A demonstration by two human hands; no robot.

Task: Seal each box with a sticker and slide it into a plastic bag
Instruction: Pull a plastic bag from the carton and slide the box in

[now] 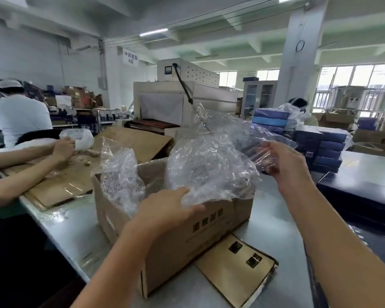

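Note:
A bundle of clear plastic bags bulges up out of an open cardboard carton on the table in front of me. My left hand grips the lower front edge of the bundle at the carton's rim. My right hand pinches the bundle's upper right edge, held above the table. More crumpled plastic stands in the carton's left side. Dark blue boxes are stacked at the right, behind my right hand.
Another person's arms work over flattened cardboard at the left. A flat tan packet lies in front of the carton. A shrink-tunnel machine stands behind. A person in white sits far left. A dark surface lies at the right.

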